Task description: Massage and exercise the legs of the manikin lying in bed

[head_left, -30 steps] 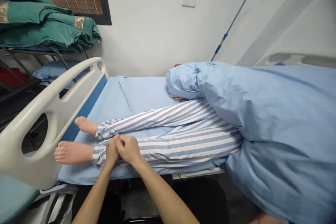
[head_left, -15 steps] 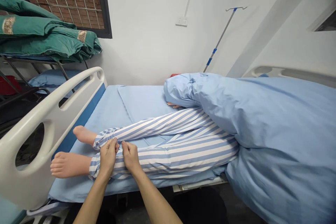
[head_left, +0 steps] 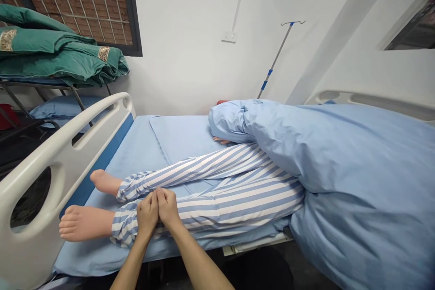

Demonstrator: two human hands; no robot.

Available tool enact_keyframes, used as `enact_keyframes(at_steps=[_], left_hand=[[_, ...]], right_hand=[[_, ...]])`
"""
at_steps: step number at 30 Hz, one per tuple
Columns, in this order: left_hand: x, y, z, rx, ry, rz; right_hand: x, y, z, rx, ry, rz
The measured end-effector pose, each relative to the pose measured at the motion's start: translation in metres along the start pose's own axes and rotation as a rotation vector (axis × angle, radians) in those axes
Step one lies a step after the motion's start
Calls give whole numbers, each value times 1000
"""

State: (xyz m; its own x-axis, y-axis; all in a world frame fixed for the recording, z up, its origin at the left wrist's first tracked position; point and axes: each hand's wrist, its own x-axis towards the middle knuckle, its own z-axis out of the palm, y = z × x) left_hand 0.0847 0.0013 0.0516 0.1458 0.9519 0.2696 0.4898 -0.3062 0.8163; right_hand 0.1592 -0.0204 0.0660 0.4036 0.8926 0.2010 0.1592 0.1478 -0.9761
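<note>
A manikin lies on a hospital bed in blue-and-white striped trousers (head_left: pixel 220 190), its bare feet (head_left: pixel 84 222) pointing left toward the footboard. A light blue quilt (head_left: pixel 340 163) covers its upper body. My left hand (head_left: pixel 147 215) and my right hand (head_left: pixel 167 206) rest side by side on the near lower leg, fingers curled and pressed together on the striped cloth near the shin. Both hands touch each other at the knuckles. A manikin hand (head_left: pixel 220 140) peeks out from under the quilt's edge.
A white plastic footboard (head_left: pixel 61 154) rises at the left. The bed's blue sheet (head_left: pixel 163 140) runs to the wall. Folded green blankets (head_left: pixel 57 59) lie on a metal rack at the far left. An IV pole (head_left: pixel 275 59) leans against the wall. A white headboard (head_left: pixel 374 99) shows at the right.
My hands were together, parted slightly on the trouser leg half a second ago, and are pressed together again. The view has tilted up a little.
</note>
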Motion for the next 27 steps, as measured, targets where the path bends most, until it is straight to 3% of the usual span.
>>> enact_keyframes(at_steps=[3, 9, 16, 22, 25, 27], left_hand=[[1, 1, -1, 7, -6, -4], [-1, 0, 1, 23, -53, -34], [-1, 3, 2, 107, -19, 34], [1, 6, 4, 117, -60, -17], [8, 17, 10, -71, -83, -14], [12, 29, 17, -259, -31, -61]], right_hand=[[0, -10, -6, -125, -31, -18], [-2, -38, -26, -400, -55, -184], [-3, 0, -22, -547, 33, -143], [-2, 0, -24, -414, 37, -127], [1, -2, -27, -272, 66, -102], [3, -1, -28, -171, 91, -83]])
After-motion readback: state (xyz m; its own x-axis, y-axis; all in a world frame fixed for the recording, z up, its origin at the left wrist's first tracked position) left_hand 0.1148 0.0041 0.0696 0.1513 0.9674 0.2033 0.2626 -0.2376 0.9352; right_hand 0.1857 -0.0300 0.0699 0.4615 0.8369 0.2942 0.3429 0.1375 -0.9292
